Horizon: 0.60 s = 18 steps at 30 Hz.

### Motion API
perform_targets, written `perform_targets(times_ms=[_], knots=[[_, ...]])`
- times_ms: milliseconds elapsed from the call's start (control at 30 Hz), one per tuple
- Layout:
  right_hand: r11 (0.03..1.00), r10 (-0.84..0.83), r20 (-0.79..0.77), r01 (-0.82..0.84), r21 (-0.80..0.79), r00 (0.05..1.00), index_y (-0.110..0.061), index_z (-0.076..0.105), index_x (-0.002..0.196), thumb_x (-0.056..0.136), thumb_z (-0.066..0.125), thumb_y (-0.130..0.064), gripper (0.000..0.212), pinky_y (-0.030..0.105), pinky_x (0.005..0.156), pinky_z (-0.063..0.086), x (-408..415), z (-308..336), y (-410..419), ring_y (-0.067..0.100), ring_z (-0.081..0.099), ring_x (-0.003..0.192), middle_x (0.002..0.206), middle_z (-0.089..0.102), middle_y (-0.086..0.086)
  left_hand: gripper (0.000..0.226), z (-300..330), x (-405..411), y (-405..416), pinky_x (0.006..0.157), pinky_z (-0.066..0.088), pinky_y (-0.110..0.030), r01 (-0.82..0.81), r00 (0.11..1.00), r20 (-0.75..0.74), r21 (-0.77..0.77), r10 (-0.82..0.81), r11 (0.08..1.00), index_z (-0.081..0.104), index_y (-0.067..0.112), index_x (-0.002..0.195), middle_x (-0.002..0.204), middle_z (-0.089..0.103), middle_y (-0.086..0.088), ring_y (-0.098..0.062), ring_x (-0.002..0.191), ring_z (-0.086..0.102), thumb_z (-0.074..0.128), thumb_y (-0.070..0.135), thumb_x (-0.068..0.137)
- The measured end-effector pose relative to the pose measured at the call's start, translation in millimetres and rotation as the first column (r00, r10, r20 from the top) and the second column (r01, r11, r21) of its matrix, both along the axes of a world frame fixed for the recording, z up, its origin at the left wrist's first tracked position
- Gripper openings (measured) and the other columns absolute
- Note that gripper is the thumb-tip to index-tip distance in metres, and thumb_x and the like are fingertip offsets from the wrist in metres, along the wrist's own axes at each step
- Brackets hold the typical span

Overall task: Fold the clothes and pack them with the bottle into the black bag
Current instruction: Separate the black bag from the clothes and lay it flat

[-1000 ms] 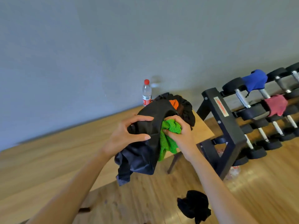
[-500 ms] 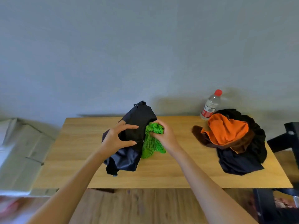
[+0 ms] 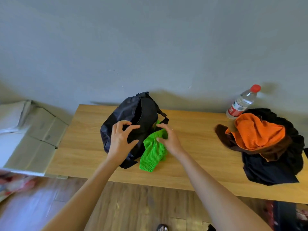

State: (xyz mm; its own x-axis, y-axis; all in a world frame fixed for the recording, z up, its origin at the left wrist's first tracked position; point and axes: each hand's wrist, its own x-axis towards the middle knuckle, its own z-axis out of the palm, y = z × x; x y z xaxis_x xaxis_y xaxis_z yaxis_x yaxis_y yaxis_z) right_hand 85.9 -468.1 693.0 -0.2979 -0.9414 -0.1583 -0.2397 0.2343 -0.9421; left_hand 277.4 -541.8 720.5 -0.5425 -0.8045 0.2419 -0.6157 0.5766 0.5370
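Note:
The black bag (image 3: 133, 114) stands slumped on the wooden table (image 3: 196, 152), its top slit open. My left hand (image 3: 120, 140) hovers at the bag's front with fingers spread, gripping nothing. A green mesh garment (image 3: 152, 155) lies crumpled against the bag's right side. My right hand (image 3: 169, 140) rests on its upper end, thumb and fingers closed loosely around the fabric. A clear water bottle (image 3: 241, 102) with a red cap stands at the back right. Beside it sits a clothes pile: orange mesh (image 3: 258, 132), brown cloth (image 3: 222, 135) and dark garments (image 3: 270, 170).
A cardboard box (image 3: 28, 135) sits left of the table, against the grey wall. Wooden floor runs along the table's near edge, and a foot (image 3: 162, 228) shows at the bottom. A dark object (image 3: 283, 215) stands under the table's right end.
The bag and green garment came from mid-air down onto the table. My left hand has let go of the bag and spread its fingers. The view swung left, away from the dumbbell rack.

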Motion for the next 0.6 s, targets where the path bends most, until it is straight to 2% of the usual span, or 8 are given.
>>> perform_targets(times_ms=[67,167,233,300,367,400,500,600], knots=[[0.999,-0.037,0.011,0.038,-0.016,0.999,-0.013,0.053,0.127,0.082,0.068,-0.001,0.049,0.024,0.105,0.027,-9.0,1.0,8.7,0.009,0.035,0.127,0.138,0.045,0.004,0.053,7.0,-21.0,10.3,0.093,0.035,-0.037,0.055,0.998,-0.036,0.000,-0.055,0.999,0.063,0.022,0.114,0.116,0.050,-0.004,-0.021,0.112,0.039,0.082,0.010,0.066],[0.994,-0.091,0.048,0.094,-0.049,0.995,-0.018,0.055,0.119,0.081,0.069,-0.002,0.044,0.027,0.097,0.035,-23.8,8.4,27.8,0.011,0.042,0.121,0.130,0.051,0.000,0.047,10.1,-54.5,29.3,0.093,0.033,-0.040,0.117,0.993,-0.041,0.072,-0.114,0.991,0.063,0.022,0.113,0.113,0.053,0.002,-0.017,0.112,0.041,0.080,0.013,0.070],[0.989,-0.134,0.072,0.138,-0.046,0.988,-0.028,0.055,0.109,0.082,0.069,-0.002,0.040,0.024,0.086,0.035,-36.4,13.5,44.3,0.008,0.045,0.114,0.118,0.054,-0.012,0.046,8.3,-75.5,42.1,0.103,0.033,-0.042,0.163,0.984,-0.077,0.062,-0.158,0.985,0.064,0.018,0.113,0.111,0.054,0.001,-0.018,0.112,0.044,0.079,0.009,0.071],[0.982,-0.181,0.090,0.184,-0.029,0.979,-0.029,0.055,0.109,0.084,0.068,-0.006,0.036,0.024,0.080,0.036,-50.7,14.4,66.3,0.010,0.046,0.113,0.113,0.055,-0.016,0.045,8.9,-97.9,59.9,0.114,0.021,-0.029,0.239,0.965,-0.130,0.082,-0.227,0.968,0.064,0.016,0.114,0.111,0.054,0.001,-0.015,0.111,0.046,0.077,0.006,0.072],[0.969,-0.247,0.101,0.249,-0.008,0.964,-0.024,0.055,0.117,0.085,0.068,-0.009,0.037,0.020,0.077,0.039,-65.6,12.4,93.8,0.016,0.049,0.115,0.117,0.055,-0.009,0.043,6.9,-121.5,83.9,0.104,0.023,-0.009,0.326,0.936,-0.194,0.170,-0.293,0.930,0.063,0.017,0.114,0.111,0.055,0.003,-0.009,0.108,0.048,0.076,0.006,0.074],[0.959,-0.284,0.111,0.285,0.007,0.953,-0.022,0.055,0.119,0.085,0.068,-0.009,0.039,0.020,0.078,0.041,-72.9,10.6,108.9,0.017,0.050,0.116,0.118,0.055,-0.007,0.043,3.9,-133.0,97.5,0.096,0.029,-0.006,0.370,0.921,-0.223,0.235,-0.321,0.899,0.063,0.019,0.113,0.112,0.056,0.004,-0.007,0.107,0.049,0.076,0.006,0.074],[0.921,-0.389,0.144,0.382,0.078,0.910,-0.021,0.054,0.123,0.084,0.069,-0.009,0.043,0.030,0.087,0.044,-94.2,5.9,161.3,0.018,0.051,0.115,0.116,0.054,-0.006,0.048,-14.1,-165.8,143.4,0.084,0.036,-0.006,0.463,0.886,-0.239,0.434,-0.397,0.773,0.061,0.021,0.115,0.112,0.055,0.007,-0.001,0.103,0.051,0.076,0.004,0.072],[0.870,-0.492,0.135,0.480,0.116,0.860,-0.022,0.054,0.122,0.084,0.069,-0.010,0.043,0.036,0.093,0.045,-113.5,-7.1,224.2,0.014,0.053,0.111,0.115,0.055,-0.007,0.049,-37.8,-194.6,197.1,0.076,0.040,-0.009,0.527,0.842,-0.212,0.526,-0.496,0.668,0.059,0.023,0.118,0.108,0.050,0.020,0.005,0.098,0.052,0.075,0.006,0.075]])
